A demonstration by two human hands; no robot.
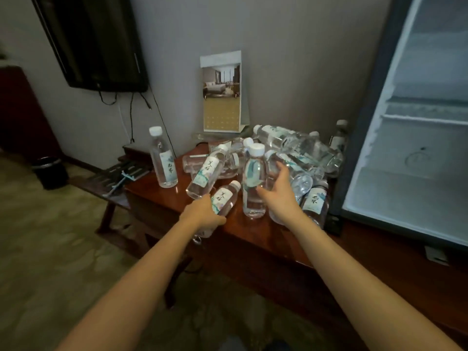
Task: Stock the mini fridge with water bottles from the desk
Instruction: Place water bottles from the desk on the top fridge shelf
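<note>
Several clear water bottles with white caps lie piled [301, 148] at the back of the dark wooden desk [253, 234]. My left hand [203, 215] grips a tilted bottle [224, 197] near the desk's front edge, and a second tilted bottle [205, 173] leans against its fingers. My right hand [279, 196] curls around a bottle that its palm mostly hides, with the thumb against an upright bottle [254, 178]. One more bottle [163, 158] stands alone at the desk's left. At the right, the mini fridge [417, 178] is open, its white inside showing a shelf.
A desk calendar [221, 97] leans on the wall behind the pile. A wall TV [93, 41] hangs at upper left with cables below. A low rack [119, 173] and a dark bin [52, 171] stand left of the desk on the carpet.
</note>
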